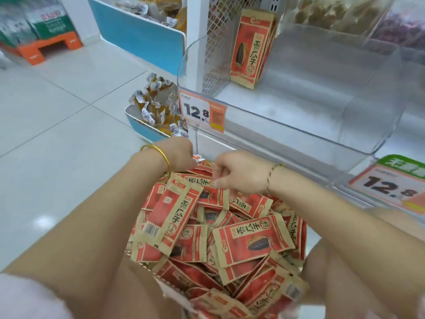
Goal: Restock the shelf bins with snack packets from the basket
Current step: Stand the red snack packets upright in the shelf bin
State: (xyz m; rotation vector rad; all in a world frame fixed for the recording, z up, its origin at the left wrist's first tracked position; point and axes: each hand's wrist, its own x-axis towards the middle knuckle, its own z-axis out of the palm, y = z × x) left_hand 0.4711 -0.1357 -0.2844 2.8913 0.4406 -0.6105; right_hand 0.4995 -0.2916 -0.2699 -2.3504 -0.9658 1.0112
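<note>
A heap of red-and-tan sunflower seed packets (250,240) fills the basket below me and hides nearly all of it. My left hand (179,155), with a gold bangle on the wrist, reaches into the far edge of the heap. Its fingers are curled down around a packet whose corner (199,158) peeks out. My right hand (239,173) is beside it, its curled fingers pinching the top edge of another packet (207,192). Above stands a clear shelf bin (299,125), with a few matching packets (250,49) upright at its back left.
An orange price tag reading 12.8 (202,111) hangs on the bin's front, and a second tag (391,187) is at the right. Blue bins of yellow wrapped snacks (156,111) stand at the left on the pale tiled floor. Clear bins of other snacks (345,12) sit higher up.
</note>
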